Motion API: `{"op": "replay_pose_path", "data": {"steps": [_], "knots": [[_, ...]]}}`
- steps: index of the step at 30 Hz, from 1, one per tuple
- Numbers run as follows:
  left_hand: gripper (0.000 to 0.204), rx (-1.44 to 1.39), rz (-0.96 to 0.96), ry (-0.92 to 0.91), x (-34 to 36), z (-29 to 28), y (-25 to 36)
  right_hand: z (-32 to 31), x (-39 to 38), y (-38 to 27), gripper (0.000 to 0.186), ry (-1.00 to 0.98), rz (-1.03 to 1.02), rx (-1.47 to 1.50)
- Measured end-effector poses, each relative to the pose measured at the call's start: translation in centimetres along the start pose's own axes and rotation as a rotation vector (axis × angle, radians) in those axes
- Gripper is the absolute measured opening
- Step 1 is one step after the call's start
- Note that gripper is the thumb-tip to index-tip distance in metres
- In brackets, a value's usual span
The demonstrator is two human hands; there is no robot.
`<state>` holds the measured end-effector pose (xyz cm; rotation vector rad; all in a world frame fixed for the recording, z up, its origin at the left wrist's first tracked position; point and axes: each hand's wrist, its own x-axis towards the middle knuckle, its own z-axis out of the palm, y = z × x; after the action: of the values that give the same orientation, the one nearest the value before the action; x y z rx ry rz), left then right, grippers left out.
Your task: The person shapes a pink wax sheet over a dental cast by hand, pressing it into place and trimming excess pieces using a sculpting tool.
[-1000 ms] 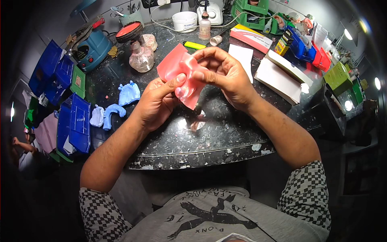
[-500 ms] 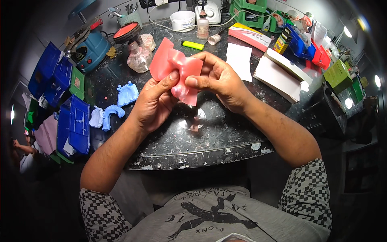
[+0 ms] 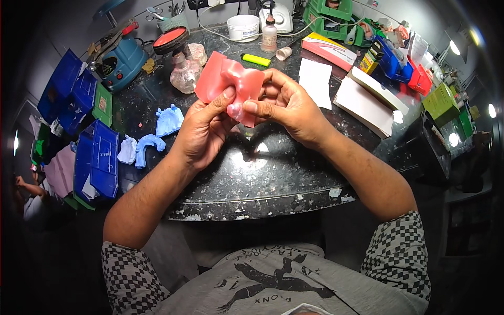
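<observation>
Both hands grip a pink wax-like sheet (image 3: pixel 218 71), bent and creased, with a rounded bulging shape at its middle and lower part. My left hand (image 3: pixel 202 134) is closed on its left side, thumb pressed on the front. My right hand (image 3: pixel 296 115) holds the right edge, thumb over the lower bulge and fingers behind. Whatever lies behind the sheet is hidden. Left of my hands on the black bench (image 3: pixel 247 194) are a blue putty-like piece (image 3: pixel 168 121), a blue arch-shaped piece (image 3: pixel 147 144) and a pale piece (image 3: pixel 127 151).
Blue bins (image 3: pixel 95 160) and a teal machine (image 3: pixel 118 63) line the left. A glass burner (image 3: pixel 184 73), a lighter (image 3: pixel 254 59) and a bottle (image 3: pixel 269 37) stand behind. A paper sheet (image 3: pixel 314 81) and open box (image 3: pixel 362 102) lie right. Another person (image 3: pixel 32 194) is at far left.
Over the last second the pink sheet has tilted and turned more upright and face-on. My right thumb has moved slightly down onto the bulge; both hands still grip the sheet.
</observation>
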<state>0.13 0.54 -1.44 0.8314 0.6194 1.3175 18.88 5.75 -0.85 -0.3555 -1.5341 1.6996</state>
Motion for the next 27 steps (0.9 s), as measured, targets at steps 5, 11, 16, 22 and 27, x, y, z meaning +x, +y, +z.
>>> {"op": "replay_pose_path", "data": {"steps": [5, 11, 16, 22, 27], "knots": [[0.046, 0.019, -0.005, -0.017, 0.1, -0.4, 0.2, -0.1, -0.2, -0.4, 0.024, 0.003, 0.08, 0.068], [0.036, -0.032, 0.005, -0.007, -0.1, -0.1, 0.0, 0.0, -0.3, -0.5, 0.023, -0.02, 0.052, 0.043], [0.035, -0.072, 0.02, -0.068, -0.2, -0.6, 0.2, 0.3, -0.5, -1.3, 0.024, -0.051, 0.221, 0.01], [0.043, -0.205, -0.029, -0.116, 0.0, -1.9, -0.1, 0.6, -0.7, -0.6, 0.022, -0.09, 0.077, -0.065], [0.047, -0.157, -0.082, -0.037, 0.1, -2.0, -0.3, 0.7, -1.0, 0.1, 0.022, -0.04, -0.081, -0.226]]}}
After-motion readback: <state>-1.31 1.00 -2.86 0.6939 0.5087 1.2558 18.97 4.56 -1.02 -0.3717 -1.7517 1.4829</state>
